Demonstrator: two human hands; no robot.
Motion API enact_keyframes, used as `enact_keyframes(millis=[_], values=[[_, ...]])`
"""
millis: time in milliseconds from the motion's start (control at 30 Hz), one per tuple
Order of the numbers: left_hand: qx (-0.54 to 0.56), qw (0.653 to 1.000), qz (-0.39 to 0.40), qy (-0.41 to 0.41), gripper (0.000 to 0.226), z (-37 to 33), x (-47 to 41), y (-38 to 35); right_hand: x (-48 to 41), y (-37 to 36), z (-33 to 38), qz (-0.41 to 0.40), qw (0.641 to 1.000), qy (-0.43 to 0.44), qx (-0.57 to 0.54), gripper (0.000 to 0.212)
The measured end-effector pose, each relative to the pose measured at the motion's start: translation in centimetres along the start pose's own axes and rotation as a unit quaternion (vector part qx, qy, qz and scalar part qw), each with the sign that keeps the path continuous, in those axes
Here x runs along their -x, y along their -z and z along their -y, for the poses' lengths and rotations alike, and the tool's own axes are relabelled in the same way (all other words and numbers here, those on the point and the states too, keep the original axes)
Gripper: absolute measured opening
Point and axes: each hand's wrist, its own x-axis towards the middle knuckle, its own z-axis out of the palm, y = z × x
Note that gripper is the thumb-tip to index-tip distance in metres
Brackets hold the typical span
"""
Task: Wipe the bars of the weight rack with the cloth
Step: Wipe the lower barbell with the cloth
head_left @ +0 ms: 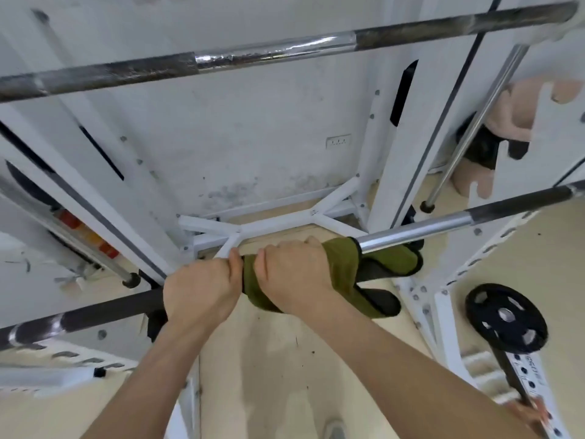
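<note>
Around the lower bar (427, 228) the cloth (392, 261), right hand (294, 274) on it, left hand (199, 289) just left, upper bar (272, 52) above.

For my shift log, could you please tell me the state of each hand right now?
Left hand: closed round the lower bar itself.
Right hand: closed on the green cloth wrapped round that bar.

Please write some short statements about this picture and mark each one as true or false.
1. The right hand grips the green cloth around the lower bar. True.
2. The left hand hangs free. False: it grips the lower bar beside the cloth.
3. An upper bar runs above both hands. True.
4. The cloth hangs on the upper bar. False: it wraps the lower bar.
5. A black weight plate is on the right. True.
</note>
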Motion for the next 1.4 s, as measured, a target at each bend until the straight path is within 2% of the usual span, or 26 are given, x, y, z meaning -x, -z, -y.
enact_keyframes(millis=[67,133,167,233,300,333,400,433,467,500,567,633,667,767,867,933,1000,1033,1100,1200,1300,1400], values=[[-0.050,0.996,0.049,-0.050,0.052,0.7,-0.8,-0.7,-1.2,-0.2,1.0,-0.021,0.997,0.028,-0.072,0.045],[-0.039,0.989,0.127,-0.059,0.037,0.8,-1.9,-0.4,-2.0,0.0,-0.3,0.020,0.989,0.050,-0.135,0.047],[0.004,0.983,0.178,-0.044,0.035,0.8,-2.4,0.0,-2.0,-0.1,-1.5,0.065,0.988,0.079,-0.119,0.044],[0.135,0.939,0.316,0.020,0.048,0.7,-3.6,0.5,-1.6,0.3,-4.4,0.084,0.987,0.108,-0.085,0.048],[0.239,0.889,0.382,0.079,0.056,0.4,-4.2,1.2,-1.9,0.9,-8.5,0.098,0.992,0.067,-0.051,0.056],[0.240,0.885,0.390,0.081,0.056,0.2,-4.3,1.6,-2.2,1.2,-10.9,0.129,0.990,0.021,-0.049,0.056],[0.162,0.916,0.364,0.031,0.052,0.3,-3.6,1.7,-2.9,1.8,-15.4,0.278,0.957,-0.074,-0.030,0.053],[0.093,0.940,0.327,-0.013,0.042,0.5,-3.2,1.5,-3.3,2.3,-16.5,0.336,0.935,-0.111,-0.030,0.052],[0.031,0.958,0.282,-0.041,0.027,0.5,-2.9,1.3,-3.4,2.5,-16.5,0.371,0.920,-0.122,-0.036,0.053],[0.012,0.971,0.233,-0.050,0.017,0.5,-2.5,1.1,-3.4,2.6,-15.6,0.374,0.921,-0.103,-0.041,0.053],[0.047,0.981,0.188,-0.028,0.023,0.1,-2.2,0.8,-3.2,2.5,-10.8,0.306,0.952,0.008,-0.027,0.045],[0.073,0.984,0.160,-0.018,0.032,0.4,-2.1,0.1,-2.1,2.3,-3.9,0.186,0.974,0.125,0.017,0.032],[0.085,0.988,0.128,-0.012,0.035,0.5,-1.8,0.0,-1.4,2.2,-0.8,0.136,0.979,0.149,0.026,0.028],[0.084,0.993,0.076,-0.031,0.050,1.0,-1.0,0.1,-0.3,1.3,1.5,0.052,0.992,0.115,-0.014,0.034],[0.065,0.995,0.065,-0.040,0.051,1.1,-0.2,0.4,1.5,0.0,-5.4,-0.011,0.996,0.086,-0.032,0.041],[0.068,0.995,-0.006,-0.078,0.043,1.7,0.0,-0.2,2.4,0.8,-11.3,0.002,1.000,0.017,0.008,0.044],[0.115,0.986,-0.073,-0.098,0.032,1.8,-0.1,-1.2,2.6,1.5,-14.3,0.018,0.995,-0.096,0.020,0.047],[0.152,0.978,-0.100,-0.100,0.024,1.3,-0.2,-1.5,2.1,1.7,-14.1,0.013,0.988,-0.150,0.018,0.047],[0.207,0.964,-0.088,-0.141,0.034,-1.6,-0.3,-0.9,0.5,1.6,-11.3,0.049,0.979,-0.193,0.038,0.042],[0.197,0.951,-0.035,-0.235,0.057,-6.8,1.1,1.6,0.0,1.9,-5.3,0.120,0.987,-0.082,0.063,0.022],[0.158,0.960,-0.006,-0.232,0.072,-8.7,1.3,1.8,1.3,1.8,-6.4,0.075,0.996,0.041,0.011,0.009],[0.083,0.962,-0.033,-0.257,0.070,-9.6,1.3,0.2,3.4,0.9,-12.2,0.022,0.996,0.072,-0.037,0.030]])
